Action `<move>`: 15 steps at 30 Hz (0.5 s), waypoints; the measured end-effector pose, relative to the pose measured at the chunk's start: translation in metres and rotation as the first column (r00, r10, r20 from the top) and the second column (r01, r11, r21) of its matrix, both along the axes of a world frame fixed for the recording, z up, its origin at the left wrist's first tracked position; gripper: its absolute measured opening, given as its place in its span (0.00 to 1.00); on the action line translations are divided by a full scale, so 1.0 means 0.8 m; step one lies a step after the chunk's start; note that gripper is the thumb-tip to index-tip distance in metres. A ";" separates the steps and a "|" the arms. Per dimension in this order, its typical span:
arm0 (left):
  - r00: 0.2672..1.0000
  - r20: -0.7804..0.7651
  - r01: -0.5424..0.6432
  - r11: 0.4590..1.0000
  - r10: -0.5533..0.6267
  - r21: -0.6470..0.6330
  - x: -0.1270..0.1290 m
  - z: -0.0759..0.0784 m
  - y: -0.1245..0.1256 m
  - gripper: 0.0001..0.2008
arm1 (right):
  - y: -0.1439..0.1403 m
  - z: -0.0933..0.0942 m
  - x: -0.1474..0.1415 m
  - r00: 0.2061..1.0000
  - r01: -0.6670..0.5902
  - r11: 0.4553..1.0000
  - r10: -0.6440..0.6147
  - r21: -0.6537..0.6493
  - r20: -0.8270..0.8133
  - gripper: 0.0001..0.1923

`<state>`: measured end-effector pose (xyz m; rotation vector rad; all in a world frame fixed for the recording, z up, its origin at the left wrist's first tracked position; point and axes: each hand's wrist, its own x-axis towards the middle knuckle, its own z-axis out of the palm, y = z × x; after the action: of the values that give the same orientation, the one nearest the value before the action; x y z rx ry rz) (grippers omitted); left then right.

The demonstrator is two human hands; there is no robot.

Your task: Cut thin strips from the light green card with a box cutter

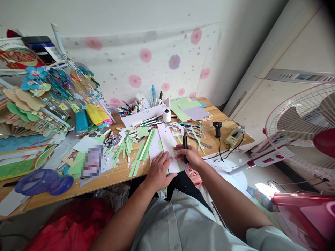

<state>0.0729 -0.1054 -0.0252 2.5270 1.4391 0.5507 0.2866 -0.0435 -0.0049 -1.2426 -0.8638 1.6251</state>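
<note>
My left hand lies flat, fingers spread, on a white paper sheet near the wooden table's front edge. My right hand grips a black cutter or pen-like tool, its tip pointing away from me onto the white sheet. A green paper strip lies along the sheet between the two hands. Several cut green strips are spread just left of the sheet.
A white box of pens and markers and a tape roll stand behind. Green and purple sheets lie far right, a black glue gun with cable beside them. Paper crafts crowd the left; a fan stands right.
</note>
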 end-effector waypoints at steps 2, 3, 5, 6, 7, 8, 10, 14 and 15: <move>1.000 -0.002 0.003 1.000 -0.003 0.004 0.000 -0.001 0.000 0.35 | 0.002 -0.003 0.000 1.000 -0.010 1.000 0.010 0.000 -0.013 0.20; 1.000 -0.002 0.005 1.000 -0.005 0.005 -0.001 -0.001 0.000 0.35 | 0.002 -0.004 0.000 1.000 -0.012 1.000 0.012 0.003 -0.017 0.21; 1.000 0.003 0.005 1.000 -0.005 0.004 -0.001 -0.002 0.000 0.35 | 0.003 -0.006 0.000 1.000 -0.011 1.000 0.012 0.008 -0.018 0.20; 1.000 0.006 0.005 1.000 -0.005 0.003 -0.001 -0.002 0.000 0.35 | 0.004 -0.007 -0.001 1.000 -0.010 1.000 0.011 0.009 -0.016 0.20; 1.000 0.009 0.004 1.000 -0.004 0.003 -0.001 -0.003 0.000 0.35 | 0.005 -0.007 -0.001 1.000 -0.008 1.000 0.009 0.009 -0.014 0.20; 1.000 0.010 0.002 1.000 -0.002 0.003 -0.001 -0.002 0.001 0.35 | 0.005 -0.007 -0.002 1.000 -0.006 1.000 0.006 0.009 -0.013 0.20; 1.000 0.005 0.001 1.000 -0.001 0.003 -0.001 -0.002 0.001 0.35 | 0.005 -0.005 -0.003 1.000 -0.005 1.000 0.005 0.010 -0.013 0.20; 1.000 -0.011 -0.001 1.000 0.001 0.000 -0.001 -0.001 0.001 0.35 | 0.000 0.003 -0.005 1.000 -0.005 1.000 0.004 0.025 0.020 0.20; 1.000 -0.013 -0.001 1.000 0.001 -0.002 -0.002 -0.001 0.001 0.35 | -0.003 0.005 -0.004 0.999 0.005 0.999 -0.006 0.035 0.040 0.20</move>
<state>0.0716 -0.1043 -0.0258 2.5332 1.4444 0.5338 0.2832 -0.0463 -0.0013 -1.2559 -0.9098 1.5787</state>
